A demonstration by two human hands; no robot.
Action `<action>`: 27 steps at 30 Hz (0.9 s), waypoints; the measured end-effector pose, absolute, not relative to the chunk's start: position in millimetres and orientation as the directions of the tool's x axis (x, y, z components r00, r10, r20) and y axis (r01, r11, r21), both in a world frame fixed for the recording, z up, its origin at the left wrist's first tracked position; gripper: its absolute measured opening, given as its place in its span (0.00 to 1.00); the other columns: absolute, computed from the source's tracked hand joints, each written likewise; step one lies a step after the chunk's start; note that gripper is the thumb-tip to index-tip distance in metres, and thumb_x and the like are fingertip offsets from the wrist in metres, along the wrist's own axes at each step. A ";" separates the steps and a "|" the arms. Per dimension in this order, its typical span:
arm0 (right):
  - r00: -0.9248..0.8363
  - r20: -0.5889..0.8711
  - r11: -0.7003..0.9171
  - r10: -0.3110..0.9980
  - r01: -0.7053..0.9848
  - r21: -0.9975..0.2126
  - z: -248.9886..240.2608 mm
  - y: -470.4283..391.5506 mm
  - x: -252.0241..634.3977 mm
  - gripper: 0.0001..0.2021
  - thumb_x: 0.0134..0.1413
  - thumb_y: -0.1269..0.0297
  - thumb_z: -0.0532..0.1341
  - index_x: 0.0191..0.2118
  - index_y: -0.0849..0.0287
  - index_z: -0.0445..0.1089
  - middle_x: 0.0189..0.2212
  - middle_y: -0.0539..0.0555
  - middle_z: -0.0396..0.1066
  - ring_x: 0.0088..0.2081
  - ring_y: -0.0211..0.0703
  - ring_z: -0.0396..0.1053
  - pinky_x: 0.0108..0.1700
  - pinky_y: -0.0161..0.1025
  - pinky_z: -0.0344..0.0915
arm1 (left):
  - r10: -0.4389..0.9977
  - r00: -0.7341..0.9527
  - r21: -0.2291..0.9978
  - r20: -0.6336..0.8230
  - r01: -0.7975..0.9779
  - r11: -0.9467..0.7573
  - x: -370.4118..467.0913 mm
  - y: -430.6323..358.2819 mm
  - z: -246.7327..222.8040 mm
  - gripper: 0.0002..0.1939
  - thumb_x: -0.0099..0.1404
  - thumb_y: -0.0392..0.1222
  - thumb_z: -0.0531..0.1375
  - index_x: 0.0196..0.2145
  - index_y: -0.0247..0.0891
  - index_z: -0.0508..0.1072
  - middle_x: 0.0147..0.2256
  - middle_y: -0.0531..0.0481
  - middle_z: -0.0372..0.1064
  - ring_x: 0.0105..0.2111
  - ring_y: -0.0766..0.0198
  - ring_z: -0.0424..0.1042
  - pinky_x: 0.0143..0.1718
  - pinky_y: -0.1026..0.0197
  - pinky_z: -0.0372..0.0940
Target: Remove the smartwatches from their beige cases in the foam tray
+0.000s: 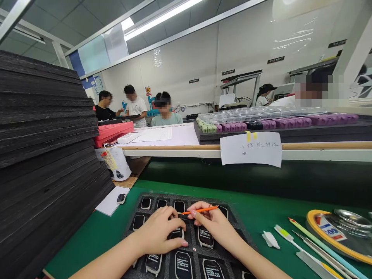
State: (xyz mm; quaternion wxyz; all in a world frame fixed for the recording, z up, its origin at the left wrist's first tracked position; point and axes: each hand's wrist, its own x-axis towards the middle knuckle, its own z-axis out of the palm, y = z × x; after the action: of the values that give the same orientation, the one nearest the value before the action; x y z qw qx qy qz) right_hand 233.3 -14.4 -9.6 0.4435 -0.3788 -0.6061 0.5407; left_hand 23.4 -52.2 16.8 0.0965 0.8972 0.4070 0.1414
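Currently, an orange stick [205,209] is pinched by the right hand [213,223]; the left hand [162,228] is arched over a watch [178,233] in the foam tray [197,259]; whether that watch is gripped cannot be told.

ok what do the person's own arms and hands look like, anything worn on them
The left forearm and right forearm are bare where they show, with no sleeves in view. The left hand and right hand wear no gloves. Whether a ring is worn is too small to tell.
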 end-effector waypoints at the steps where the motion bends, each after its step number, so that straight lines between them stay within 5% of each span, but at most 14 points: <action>1: -0.321 0.128 0.127 0.938 -0.024 -0.992 -9.6 -14.5 233.6 0.25 0.42 0.38 0.67 0.32 0.58 0.73 0.29 0.56 0.78 0.29 0.44 0.73 0.36 0.43 0.71 | 0.761 0.622 0.300 0.184 0.702 -0.646 21.2 -53.4 17.3 0.17 0.62 0.53 0.64 0.46 0.43 0.74 0.45 0.45 0.68 0.46 0.54 0.68 0.49 0.51 0.65; 12: -0.378 0.125 0.121 0.918 -0.033 -0.992 -11.5 -16.8 234.4 0.21 0.46 0.43 0.67 0.29 0.58 0.71 0.30 0.54 0.76 0.34 0.46 0.76 0.41 0.44 0.72 | 0.761 0.621 0.407 0.188 0.656 -0.636 17.1 -48.9 12.8 0.12 0.64 0.50 0.63 0.41 0.42 0.75 0.43 0.47 0.74 0.46 0.55 0.70 0.50 0.52 0.64; 18: -0.417 0.113 0.133 0.902 0.019 -0.991 -11.1 -21.0 237.0 0.13 0.51 0.53 0.65 0.29 0.58 0.70 0.29 0.53 0.75 0.35 0.48 0.78 0.41 0.44 0.71 | 0.845 0.508 0.513 0.164 0.688 -0.513 13.3 -46.5 10.1 0.26 0.57 0.52 0.69 0.49 0.41 0.67 0.47 0.46 0.72 0.47 0.56 0.71 0.50 0.54 0.67; 27: -0.456 0.139 0.193 0.879 0.076 -0.978 -7.1 -22.2 239.3 0.11 0.55 0.56 0.63 0.29 0.58 0.72 0.29 0.53 0.77 0.36 0.47 0.77 0.43 0.44 0.69 | 0.853 0.503 0.542 0.141 0.682 -0.491 13.5 -42.6 8.4 0.25 0.56 0.52 0.69 0.47 0.42 0.68 0.46 0.48 0.72 0.47 0.55 0.71 0.50 0.52 0.66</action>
State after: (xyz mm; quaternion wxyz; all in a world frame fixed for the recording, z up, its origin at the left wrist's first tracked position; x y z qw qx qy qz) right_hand 239.3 -22.2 -7.1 0.3816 -0.3553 -0.6716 0.5264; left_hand 13.5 -42.6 8.4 0.2137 0.8400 0.4568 0.2000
